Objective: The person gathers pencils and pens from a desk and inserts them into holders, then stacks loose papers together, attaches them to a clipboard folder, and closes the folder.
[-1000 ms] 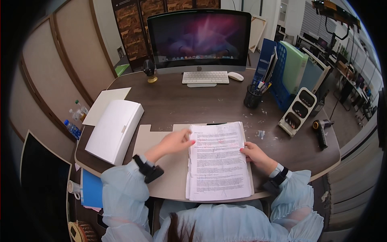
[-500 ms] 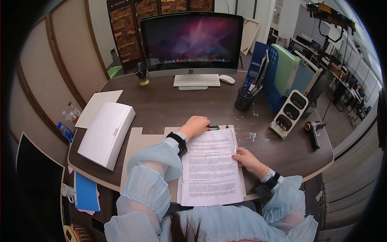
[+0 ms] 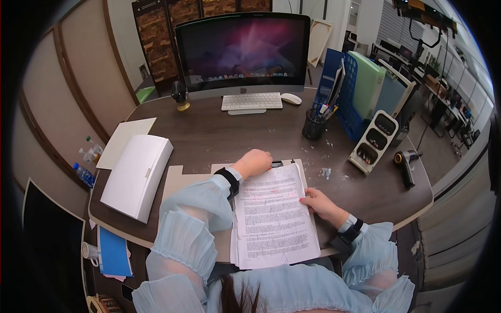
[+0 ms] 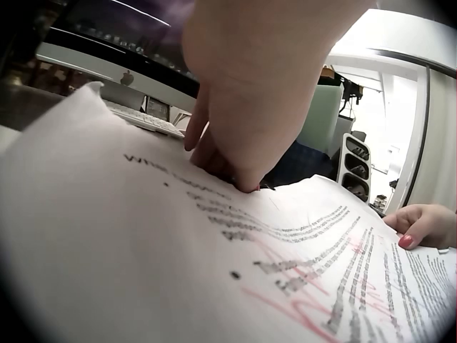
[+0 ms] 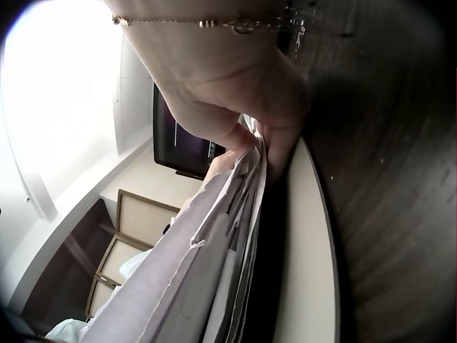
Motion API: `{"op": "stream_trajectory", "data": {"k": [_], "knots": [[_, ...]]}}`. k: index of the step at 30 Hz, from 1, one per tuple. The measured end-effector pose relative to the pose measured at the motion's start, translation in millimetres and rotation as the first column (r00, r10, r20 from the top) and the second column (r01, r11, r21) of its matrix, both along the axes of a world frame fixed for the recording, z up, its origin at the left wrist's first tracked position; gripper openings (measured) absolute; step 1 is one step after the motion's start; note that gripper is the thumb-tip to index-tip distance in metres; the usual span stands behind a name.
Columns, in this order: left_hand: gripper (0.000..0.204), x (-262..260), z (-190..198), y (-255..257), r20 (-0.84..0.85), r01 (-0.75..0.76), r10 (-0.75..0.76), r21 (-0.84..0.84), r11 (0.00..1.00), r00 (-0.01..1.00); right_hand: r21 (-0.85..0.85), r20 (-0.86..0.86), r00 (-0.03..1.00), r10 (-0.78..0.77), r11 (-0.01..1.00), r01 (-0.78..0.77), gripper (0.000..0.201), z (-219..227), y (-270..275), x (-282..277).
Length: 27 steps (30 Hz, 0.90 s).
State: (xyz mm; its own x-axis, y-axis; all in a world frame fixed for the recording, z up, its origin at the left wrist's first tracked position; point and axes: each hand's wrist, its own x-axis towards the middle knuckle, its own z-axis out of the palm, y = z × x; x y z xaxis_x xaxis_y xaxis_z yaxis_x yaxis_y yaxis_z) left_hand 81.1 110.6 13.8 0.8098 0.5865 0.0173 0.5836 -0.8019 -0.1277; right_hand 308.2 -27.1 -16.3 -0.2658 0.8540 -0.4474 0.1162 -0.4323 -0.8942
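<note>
A thick stack of printed sheets (image 3: 274, 219) with red handwritten marks lies on the right half of an opened beige folder (image 3: 180, 185). At the stack's top edge, my left hand (image 3: 254, 163) has its fingers bent down at the folder's dark clip (image 3: 276, 164); its fingertips are partly hidden in the left wrist view. My right hand (image 3: 324, 205) pinches the stack's right edge, thumb on the top sheet and fingers underneath. In the right wrist view the sheets (image 5: 214, 243) fan apart slightly, raised above the folder cover (image 5: 307, 250).
A white file box (image 3: 136, 177) lies at the left. A monitor (image 3: 242, 57), keyboard (image 3: 252, 101) and mouse (image 3: 291, 98) stand at the back. To the right are a pen cup (image 3: 313, 125), a blue file rack (image 3: 348, 109), a power strip (image 3: 374, 142) and a black handheld tool (image 3: 405, 169). Paper scraps (image 3: 326, 172) litter the desk.
My left hand has moved from the stack's upper left edge up and right to the clip. The right hand keeps its pinch on the right edge, and the stack's lower end has swung slightly right.
</note>
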Motion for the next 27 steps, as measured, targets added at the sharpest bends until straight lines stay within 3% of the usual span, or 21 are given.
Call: {"op": "stream_trajectory", "data": {"k": [2, 11, 13, 18, 27], "knots": [[0.019, 1, -2, 0, -0.045, 0.031, -0.029, 0.049, 0.998, 0.999, 0.005, -0.001, 1.000, 0.004, 1.000, -0.004, 0.027, -2, 1, 1], [0.013, 2, 4, 12, -0.076, 0.007, -0.010, -0.033, 0.999, 0.997, -0.027, -0.032, 0.999, -0.026, 0.999, 0.025, 0.024, 9, -2, -4], [0.013, 0, 6, 13, 0.023, 0.010, -0.008, -0.086, 0.996, 1.000, -0.041, -0.057, 0.998, -0.039, 0.998, 0.037, 0.024, 8, -1, -5], [0.013, 1, 1, 19, 0.037, -0.002, 0.005, -0.104, 0.995, 0.999, -0.033, -0.149, 0.980, -0.130, 0.991, 0.126, 0.023, 11, 5, -10], [0.013, 1, 3, 13, 0.036, 0.005, -0.002, -0.078, 0.997, 0.999, -0.065, -0.115, 0.985, -0.124, 0.991, 0.118, 0.025, 21, 6, -15]]}}
